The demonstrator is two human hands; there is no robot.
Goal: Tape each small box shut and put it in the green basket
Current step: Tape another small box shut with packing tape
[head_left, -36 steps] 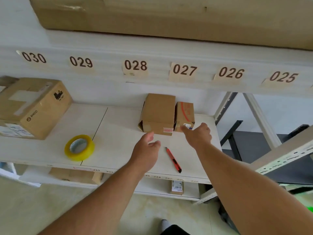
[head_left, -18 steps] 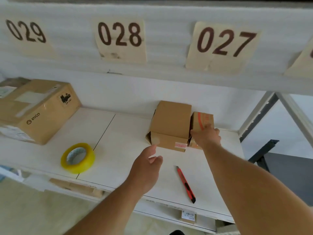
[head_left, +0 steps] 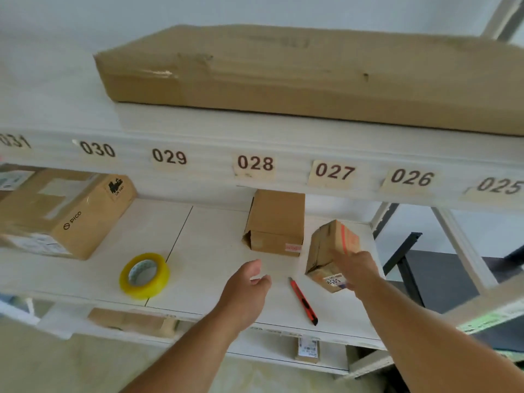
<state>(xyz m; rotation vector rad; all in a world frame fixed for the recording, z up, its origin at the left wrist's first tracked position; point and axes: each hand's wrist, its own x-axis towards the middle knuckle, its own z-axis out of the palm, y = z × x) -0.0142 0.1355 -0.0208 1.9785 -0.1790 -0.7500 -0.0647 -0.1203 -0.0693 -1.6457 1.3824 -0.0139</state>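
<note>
Small box (head_left: 329, 251): brown cardboard, orange marking on its upper right face, white printed label on the low near end, tilted with the far end raised, just right of the utility knife (head_left: 303, 300). Right hand (head_left: 355, 269) grips it from the right side, fingers across its right face, palm hidden behind the box. Landmark is the knife, red and black, lying flat near the shelf (head_left: 204, 242) front edge. Long flat carton (head_left: 312, 72) sits on the upper shelf, far above the knife. PICO carton (head_left: 65, 214) is far left of it. Second small box (head_left: 276, 222) stands behind the knife, near end flap gaping. Yellow tape roll (head_left: 144, 275) lies left. Left hand (head_left: 245, 287) hovers just left of the knife, fingers loose, holding nothing; bare shelf between it and the tape.
</note>
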